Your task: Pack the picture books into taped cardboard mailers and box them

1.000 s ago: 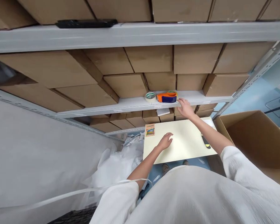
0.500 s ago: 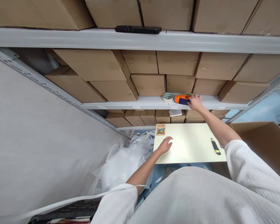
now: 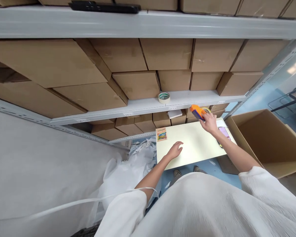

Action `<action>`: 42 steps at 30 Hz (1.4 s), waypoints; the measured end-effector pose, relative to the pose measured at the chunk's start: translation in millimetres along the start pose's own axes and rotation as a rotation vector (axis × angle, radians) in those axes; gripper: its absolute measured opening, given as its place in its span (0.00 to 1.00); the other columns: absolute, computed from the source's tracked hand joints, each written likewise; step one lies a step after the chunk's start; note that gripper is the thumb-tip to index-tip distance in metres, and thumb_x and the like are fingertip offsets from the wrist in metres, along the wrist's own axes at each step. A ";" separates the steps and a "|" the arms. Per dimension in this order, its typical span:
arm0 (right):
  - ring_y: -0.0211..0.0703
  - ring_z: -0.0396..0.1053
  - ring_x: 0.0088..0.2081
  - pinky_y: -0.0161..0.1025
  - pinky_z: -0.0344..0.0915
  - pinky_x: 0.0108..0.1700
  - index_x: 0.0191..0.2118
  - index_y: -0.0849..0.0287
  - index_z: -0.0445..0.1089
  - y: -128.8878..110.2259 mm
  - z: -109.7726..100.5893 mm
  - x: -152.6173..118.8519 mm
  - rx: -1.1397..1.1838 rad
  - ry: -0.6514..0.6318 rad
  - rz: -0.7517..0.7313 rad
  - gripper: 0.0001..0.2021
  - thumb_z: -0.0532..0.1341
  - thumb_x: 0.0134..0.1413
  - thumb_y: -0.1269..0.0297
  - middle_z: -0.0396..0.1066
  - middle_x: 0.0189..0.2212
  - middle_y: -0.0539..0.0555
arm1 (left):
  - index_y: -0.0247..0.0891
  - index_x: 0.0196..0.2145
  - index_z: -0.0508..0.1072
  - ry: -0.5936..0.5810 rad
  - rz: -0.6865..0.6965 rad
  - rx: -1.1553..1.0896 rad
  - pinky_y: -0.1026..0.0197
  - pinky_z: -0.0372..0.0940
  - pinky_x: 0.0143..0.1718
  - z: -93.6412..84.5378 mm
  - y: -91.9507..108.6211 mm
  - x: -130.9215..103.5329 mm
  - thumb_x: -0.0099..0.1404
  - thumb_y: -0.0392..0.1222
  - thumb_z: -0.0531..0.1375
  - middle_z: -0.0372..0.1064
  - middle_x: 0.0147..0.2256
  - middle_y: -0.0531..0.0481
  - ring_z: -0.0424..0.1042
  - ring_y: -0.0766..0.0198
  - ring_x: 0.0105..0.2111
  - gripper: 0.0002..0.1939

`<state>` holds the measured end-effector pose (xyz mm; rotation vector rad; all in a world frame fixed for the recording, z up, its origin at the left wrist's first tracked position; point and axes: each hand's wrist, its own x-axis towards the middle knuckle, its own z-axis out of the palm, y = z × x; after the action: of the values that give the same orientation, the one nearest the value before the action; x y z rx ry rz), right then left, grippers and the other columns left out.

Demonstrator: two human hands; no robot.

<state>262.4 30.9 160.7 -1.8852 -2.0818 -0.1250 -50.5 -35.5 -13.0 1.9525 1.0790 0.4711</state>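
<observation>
My right hand (image 3: 209,123) grips an orange and dark-blue tape dispenser (image 3: 196,111) and holds it in the air above the far right part of the pale table (image 3: 187,149). A roll of tape shows at its top. Over the table's left part is my left hand (image 3: 174,150), fingers apart and nothing in it. A small card with a colourful picture (image 3: 161,134) lies at the table's far left corner. Under my right forearm a purple-screened phone (image 3: 224,132) rests on the table. The cutter beside it is mostly hidden by my arm.
Shelves of cardboard boxes (image 3: 135,85) rise behind the table. A tape roll (image 3: 164,97) sits on the middle shelf's edge (image 3: 143,107). An open carton (image 3: 281,138) stands right of the table; white plastic wrapping (image 3: 128,171) is heaped on the left.
My right hand has lifted the tape dispenser off the shelf and brought it over the table. My view has shifted right, showing more of the open carton. The left hand stays over the table.
</observation>
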 end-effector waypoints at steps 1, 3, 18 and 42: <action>0.65 0.62 0.53 0.51 0.54 0.51 0.55 0.61 0.75 7.4 9.0 -16.8 -0.001 -0.039 0.051 0.20 0.56 0.69 0.55 0.75 0.52 0.68 | 0.41 0.60 0.76 -0.008 0.004 0.001 0.43 0.63 0.72 3.7 2.6 2.9 0.72 0.38 0.57 0.73 0.63 0.41 0.69 0.51 0.66 0.20; 0.64 0.64 0.53 0.51 0.55 0.50 0.52 0.62 0.76 21.8 29.5 -48.4 -0.014 -0.131 0.159 0.18 0.57 0.68 0.55 0.76 0.51 0.68 | 0.41 0.60 0.77 -0.020 0.010 0.004 0.43 0.63 0.71 11.1 8.0 9.1 0.72 0.37 0.57 0.74 0.62 0.42 0.70 0.51 0.66 0.21; 0.61 0.69 0.50 0.50 0.60 0.49 0.51 0.64 0.75 101.8 137.3 -159.2 -0.010 -0.418 0.529 0.16 0.58 0.67 0.59 0.75 0.48 0.69 | 0.40 0.59 0.76 -0.127 -0.110 0.021 0.43 0.62 0.72 71.2 33.7 21.0 0.73 0.39 0.58 0.72 0.63 0.41 0.69 0.51 0.66 0.19; 0.60 0.70 0.53 0.48 0.57 0.51 0.51 0.60 0.77 118.7 124.1 -147.0 0.036 -0.389 0.272 0.18 0.54 0.73 0.54 0.77 0.49 0.67 | 0.41 0.59 0.76 0.097 -0.204 0.030 0.45 0.64 0.71 91.6 74.6 17.3 0.72 0.39 0.58 0.73 0.62 0.41 0.71 0.51 0.65 0.20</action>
<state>366.6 -59.7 -18.2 -2.2925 -2.0057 0.3683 57.0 -86.9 -6.8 1.8365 1.3387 0.4426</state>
